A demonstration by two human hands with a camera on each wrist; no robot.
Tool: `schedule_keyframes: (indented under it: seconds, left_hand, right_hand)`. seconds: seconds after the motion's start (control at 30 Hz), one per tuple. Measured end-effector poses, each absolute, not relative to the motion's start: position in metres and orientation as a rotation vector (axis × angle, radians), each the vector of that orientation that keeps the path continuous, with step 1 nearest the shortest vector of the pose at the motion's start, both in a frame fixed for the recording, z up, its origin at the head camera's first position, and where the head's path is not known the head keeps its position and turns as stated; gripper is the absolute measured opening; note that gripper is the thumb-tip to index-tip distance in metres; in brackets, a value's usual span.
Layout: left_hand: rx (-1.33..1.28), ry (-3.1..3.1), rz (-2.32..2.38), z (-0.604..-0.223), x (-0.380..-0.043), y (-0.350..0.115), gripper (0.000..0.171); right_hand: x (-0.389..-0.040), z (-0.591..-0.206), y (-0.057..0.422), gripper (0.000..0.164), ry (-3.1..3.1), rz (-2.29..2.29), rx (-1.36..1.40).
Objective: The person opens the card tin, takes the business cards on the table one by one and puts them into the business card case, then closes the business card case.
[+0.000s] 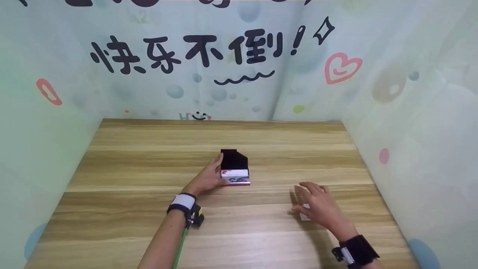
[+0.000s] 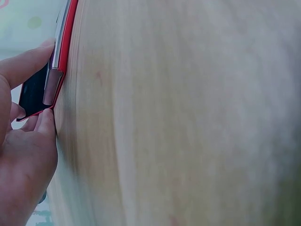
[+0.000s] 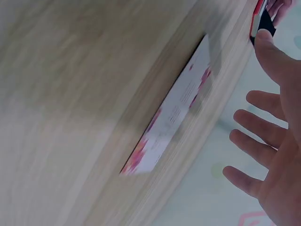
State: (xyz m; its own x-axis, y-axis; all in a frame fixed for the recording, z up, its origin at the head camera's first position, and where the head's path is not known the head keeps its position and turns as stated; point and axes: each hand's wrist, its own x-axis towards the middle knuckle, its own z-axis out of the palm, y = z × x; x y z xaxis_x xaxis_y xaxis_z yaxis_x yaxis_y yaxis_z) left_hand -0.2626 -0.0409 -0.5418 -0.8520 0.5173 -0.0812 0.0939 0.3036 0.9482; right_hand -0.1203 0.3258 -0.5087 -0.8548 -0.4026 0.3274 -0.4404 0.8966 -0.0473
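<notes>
An open business card case lies on the wooden table, its black lid folded back away from me. White and coloured cards show inside it. My left hand grips the case by its left side. In the left wrist view the thumb presses the metal edge and the fingers hold the lid side, with the red outer shell facing the table. My right hand hovers with spread fingers over a white card with pink and red print, which lies flat and is mostly hidden in the head view.
The wooden table is bounded by a printed back wall and by pale side panels at left and right. A wrist camera with a green cable is strapped to the left wrist, another camera to the right.
</notes>
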Motion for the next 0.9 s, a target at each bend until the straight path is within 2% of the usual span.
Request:
schedule_keyframes:
  seconds: [0.2,0.47,0.67,0.9]
  left_hand:
    - [0.567,2.173,1.591,-0.542,-0.262,-0.040,0.106]
    - [0.568,2.176,1.596,-0.541,-0.264,-0.041,0.106]
    - [0.563,2.158,1.601,-0.541,-0.264,-0.041,0.107]
    - [0.527,2.222,1.541,-0.543,-0.263,-0.041,0.106]
  right_hand:
    - [-0.109,-0.505,0.345,0.073,-2.824,0.244,0.586]
    - [-0.098,-0.501,0.368,0.091,-2.953,0.374,0.571]
    - [-0.095,-0.499,0.382,0.090,-2.950,0.325,0.690]
    - [-0.094,-0.500,0.390,0.084,-3.057,0.428,0.641]
